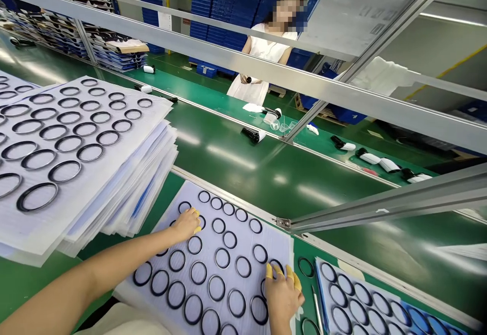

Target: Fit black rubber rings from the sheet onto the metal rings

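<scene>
"Hands?"
"Left hand (185,225) and right hand (283,294) lie open, yellow-tipped, on a sheet (243,238) of black rings (208,288)."
"Gripping any?"
"Apparently not, though the hands cover some."

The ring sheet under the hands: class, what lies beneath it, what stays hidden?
The white sheet rests on a green surface, visible at its edges. The part beneath is covered, as do rings under the left hand and right hand.
</scene>
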Available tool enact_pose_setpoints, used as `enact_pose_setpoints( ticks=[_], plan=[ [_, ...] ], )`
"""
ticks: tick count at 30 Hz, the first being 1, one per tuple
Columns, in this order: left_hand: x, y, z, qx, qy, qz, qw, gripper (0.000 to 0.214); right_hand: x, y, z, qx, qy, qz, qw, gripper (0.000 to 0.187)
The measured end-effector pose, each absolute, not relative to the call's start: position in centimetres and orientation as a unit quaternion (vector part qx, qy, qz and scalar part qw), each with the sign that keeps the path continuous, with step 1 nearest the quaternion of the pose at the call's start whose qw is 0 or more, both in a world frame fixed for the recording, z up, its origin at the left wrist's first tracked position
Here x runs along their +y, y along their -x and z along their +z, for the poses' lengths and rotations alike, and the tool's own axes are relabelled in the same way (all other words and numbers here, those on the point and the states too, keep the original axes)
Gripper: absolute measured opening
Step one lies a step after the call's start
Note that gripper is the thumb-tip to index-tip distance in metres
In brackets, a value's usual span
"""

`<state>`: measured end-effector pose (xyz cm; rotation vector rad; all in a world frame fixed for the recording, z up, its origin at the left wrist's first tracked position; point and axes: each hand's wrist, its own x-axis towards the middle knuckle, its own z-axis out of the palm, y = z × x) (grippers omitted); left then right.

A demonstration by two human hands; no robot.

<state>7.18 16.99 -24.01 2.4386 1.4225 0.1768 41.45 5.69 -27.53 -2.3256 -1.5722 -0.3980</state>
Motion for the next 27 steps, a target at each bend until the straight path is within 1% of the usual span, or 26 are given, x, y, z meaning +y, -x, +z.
enact_pose_setpoints(
  ticks=[5, 9, 11, 15, 18, 22, 27],
  plan=[
    [20.7, -6.8, -23.6, 0.535, -0.831, 0.079, 0.135, 0.021, 10.3, -40.7, -27.7, -0.612, 0.77, -0.104, 0.148, 0.036],
    [23.8, -7.1, -24.2, 0.557, -0.817, 0.081, 0.128, 0.028, 15.2, -39.8, -28.3, -0.667, 0.731, -0.072, 0.124, 0.021],
    [24.5, -7.2, -24.6, 0.559, -0.814, 0.082, 0.132, 0.029, 16.5, -39.9, -28.6, -0.676, 0.725, -0.062, 0.115, 0.017],
    [24.7, -7.4, -24.8, 0.561, -0.812, 0.093, 0.134, 0.028, 17.1, -40.4, -28.6, -0.68, 0.721, -0.056, 0.119, 0.021],
    [24.6, -8.3, -24.7, 0.538, -0.826, 0.099, 0.138, 0.026, 17.7, -39.2, -28.6, -0.693, 0.709, -0.052, 0.121, 0.019],
    [24.6, -10.3, -25.1, 0.493, -0.851, 0.094, 0.154, 0.024, 19.0, -36.5, -28.7, -0.731, 0.674, -0.025, 0.103, 0.018],
    [24.8, -11.9, -25.4, 0.482, -0.851, 0.099, 0.182, 0.025, 19.8, -35.4, -27.8, -0.732, 0.674, 0.006, 0.097, 0.017]
  ],
)
